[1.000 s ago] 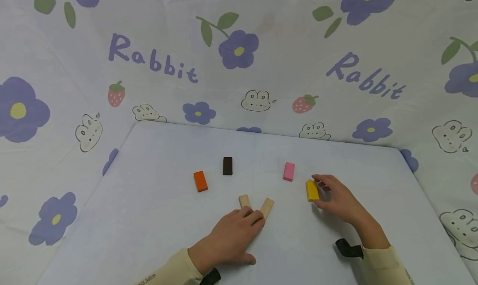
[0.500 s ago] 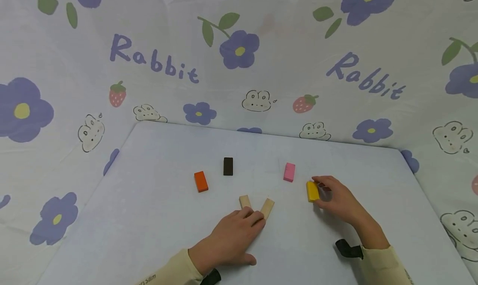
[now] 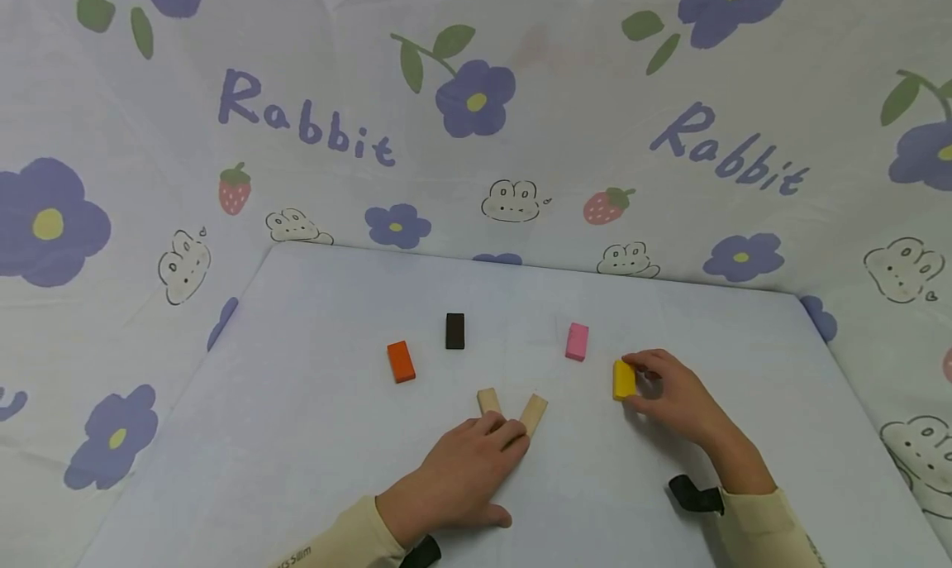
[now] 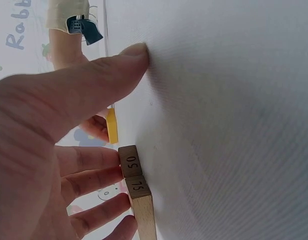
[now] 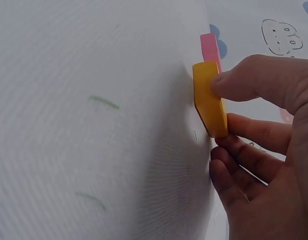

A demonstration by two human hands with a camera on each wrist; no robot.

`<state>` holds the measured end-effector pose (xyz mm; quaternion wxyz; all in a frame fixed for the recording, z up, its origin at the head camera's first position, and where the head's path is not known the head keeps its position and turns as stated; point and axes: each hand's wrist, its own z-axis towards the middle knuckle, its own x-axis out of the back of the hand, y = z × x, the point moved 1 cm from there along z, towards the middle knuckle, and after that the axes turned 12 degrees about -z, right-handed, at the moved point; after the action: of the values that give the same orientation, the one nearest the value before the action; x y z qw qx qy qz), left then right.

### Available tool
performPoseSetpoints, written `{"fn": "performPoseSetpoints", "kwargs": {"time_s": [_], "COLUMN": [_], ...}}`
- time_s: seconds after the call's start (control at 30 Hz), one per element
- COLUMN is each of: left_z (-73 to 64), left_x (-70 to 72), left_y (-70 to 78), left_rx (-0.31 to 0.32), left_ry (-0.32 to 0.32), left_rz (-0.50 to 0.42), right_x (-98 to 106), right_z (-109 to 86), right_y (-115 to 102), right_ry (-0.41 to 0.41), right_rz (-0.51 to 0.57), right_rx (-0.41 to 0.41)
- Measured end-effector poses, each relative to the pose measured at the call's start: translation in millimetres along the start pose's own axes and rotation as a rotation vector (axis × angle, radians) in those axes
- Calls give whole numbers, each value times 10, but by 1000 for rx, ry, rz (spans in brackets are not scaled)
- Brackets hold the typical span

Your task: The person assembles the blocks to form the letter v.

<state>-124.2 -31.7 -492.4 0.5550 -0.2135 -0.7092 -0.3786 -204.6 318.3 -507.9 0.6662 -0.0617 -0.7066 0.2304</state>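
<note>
Two plain wooden blocks lie in a V on the white table in the head view: a left wooden block (image 3: 487, 400) and a right wooden block (image 3: 534, 412). My left hand (image 3: 464, 473) rests its fingertips on their near ends, thumb spread away. In the left wrist view those ends read 50 on one wooden block (image 4: 129, 161) and 75 on the other wooden block (image 4: 137, 187). Farther right, my right hand (image 3: 675, 396) pinches a yellow block (image 3: 623, 380) between thumb and fingers. The right wrist view has the thumb on the yellow block's (image 5: 208, 100) face.
Beyond the hands lie an orange block (image 3: 401, 362), a black block (image 3: 455, 331) and a pink block (image 3: 577, 341). A patterned cloth (image 3: 550, 146) with flowers and rabbits rises behind the table (image 3: 312, 469).
The yellow block has turned slightly and shifted a touch to the right, with the right fingers closer about it. The left hand and the other blocks stay in place.
</note>
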Motion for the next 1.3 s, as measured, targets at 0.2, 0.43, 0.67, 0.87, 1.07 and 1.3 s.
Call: {"fn": "performPoseSetpoints", "kwargs": {"time_s": [0.2,0.43,0.67,0.87,1.07,1.3], "left_z": [10,16,30,44,46,39], "left_x": [32,37,33,36,37,29], "left_y": [11,13,8,16,12,7], "left_rx": [2,7,3,5,15,8], "left_ry": [-3,-6,9,12,-1,0], "left_rz": [1,-5,7,10,0,-3], "right_x": [-1,-1,6,7,2,-10], "right_z": [30,39,57,55,57,45], "right_y": [18,8,-12,-17,-26,-70], "right_ry": [-2,7,20,22,26,32], "right_rz": [13,12,-4,-12,-15,-23], "right_rx": [-17,-22,-26,-42,-52,-61]}}
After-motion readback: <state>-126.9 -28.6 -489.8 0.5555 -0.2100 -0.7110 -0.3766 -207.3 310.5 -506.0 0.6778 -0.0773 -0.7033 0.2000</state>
